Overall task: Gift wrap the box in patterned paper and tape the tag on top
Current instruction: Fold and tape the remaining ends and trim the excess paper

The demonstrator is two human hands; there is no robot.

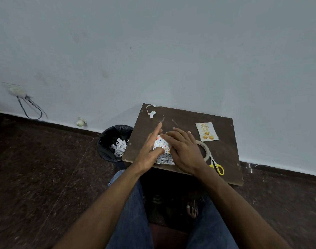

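A small box wrapped in white patterned paper [162,150] lies near the front left of the dark wooden table [223,151]. My left hand [150,150] rests on its left side, index finger stretched out and thumb pressing on the paper. My right hand [184,150] lies flat over the box's right part, fingers straight, covering much of it. The gift tag [207,132], cream with yellow round shapes, lies flat at the back right of the table. A roll of tape [204,150] sits just right of my right hand, partly hidden by it.
Yellow-handled scissors [216,165] lie at the front right of the table. Paper and tape scraps [151,110] sit at the table's back left corner. A black bin [114,142] with paper offcuts stands on the floor left of the table. My legs are under the table's front edge.
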